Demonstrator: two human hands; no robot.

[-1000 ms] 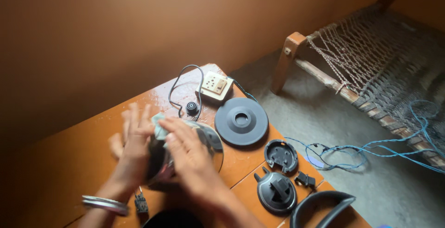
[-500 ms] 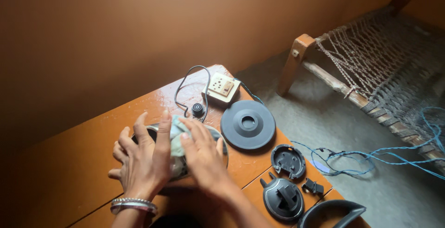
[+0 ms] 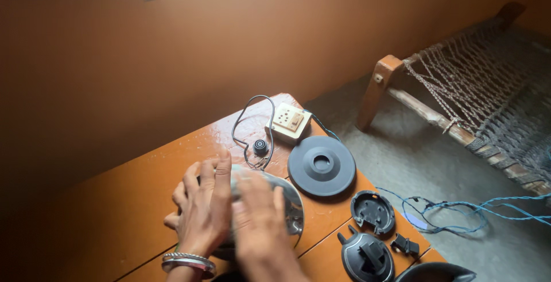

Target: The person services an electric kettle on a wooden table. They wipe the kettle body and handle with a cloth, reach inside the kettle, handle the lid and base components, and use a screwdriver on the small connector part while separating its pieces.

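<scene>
On an orange bench (image 3: 115, 224) beside a rope-strung cot (image 3: 488, 104), a person's hands rest flat, fingers spread, on a shiny metal vessel (image 3: 290, 204) lying near the front edge. Left hand (image 3: 201, 213), bangles at the wrist, presses its side; right hand (image 3: 261, 224) is motion-blurred on top. Nearby sit a round dark base disc (image 3: 321, 165), a black lid piece (image 3: 365, 257), a socket box (image 3: 290, 122).

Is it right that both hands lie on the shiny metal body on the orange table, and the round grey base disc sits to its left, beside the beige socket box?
Not quite. In the head view the round grey base disc sits to the right of the metal body, not left. Both hands, left hand and right hand, lie on it, and the socket box is beside the disc.
</scene>
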